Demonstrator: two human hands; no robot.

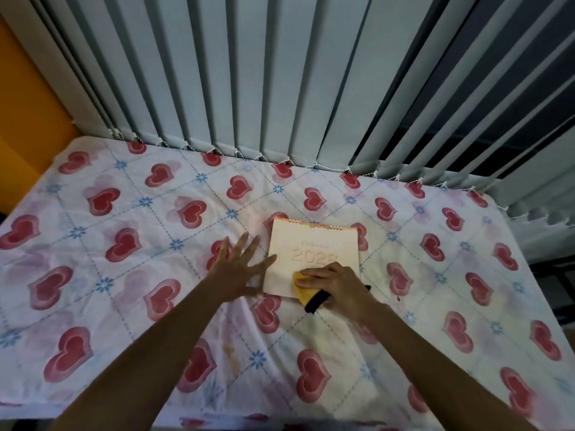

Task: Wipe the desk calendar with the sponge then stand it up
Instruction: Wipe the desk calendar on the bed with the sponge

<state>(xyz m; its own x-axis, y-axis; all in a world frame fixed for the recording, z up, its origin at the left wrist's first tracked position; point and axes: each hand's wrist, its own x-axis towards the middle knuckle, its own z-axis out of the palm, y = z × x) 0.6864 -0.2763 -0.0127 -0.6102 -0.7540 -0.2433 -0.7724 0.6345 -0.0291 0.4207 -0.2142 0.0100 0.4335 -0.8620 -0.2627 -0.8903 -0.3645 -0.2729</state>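
the desk calendar (312, 255) lies flat on the heart-print cloth (124, 213), and the right hand (337, 283) presses the yellow sponge (303, 286) onto its near edge while the left hand (238, 264) rests open, fingers spread, just beside its left edge. the wiping would go best with long, light strokes toward the spiral binding, the left hand steadying the cover. the wrinkled cloth may slide underneath, and the vertical blinds (280, 73) hang well behind, out of the way.

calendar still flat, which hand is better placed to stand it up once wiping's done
Left. The left hand is open and free at the calendar's left edge; the right hand is busy pressing the sponge.
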